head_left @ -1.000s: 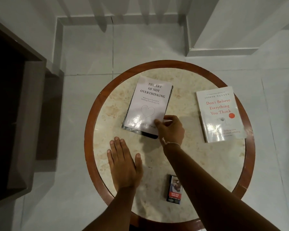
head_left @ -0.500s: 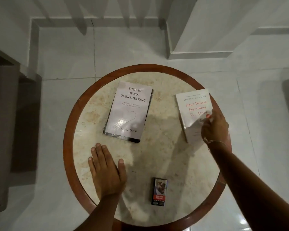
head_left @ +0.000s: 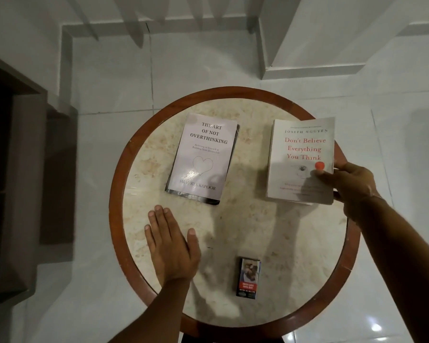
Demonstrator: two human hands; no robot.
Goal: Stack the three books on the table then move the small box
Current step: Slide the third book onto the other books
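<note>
Gripping the white book [head_left: 300, 154] by its right edge, the right hand [head_left: 349, 186] has its fingers closed on the cover, thumb on top, over the tabletop's [head_left: 258, 231] right side. The left hand [head_left: 170, 246] lies flat, fingers spread open. A pale book [head_left: 201, 157] rests on a dark one near the middle. The small box [head_left: 248, 278] sits near the front edge, apart from both hands.

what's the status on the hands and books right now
Right hand gripping the white book at its right edge. Left hand flat on the table, empty. Lavender book lies atop a dark one; small box untouched. Nothing between books.
</note>
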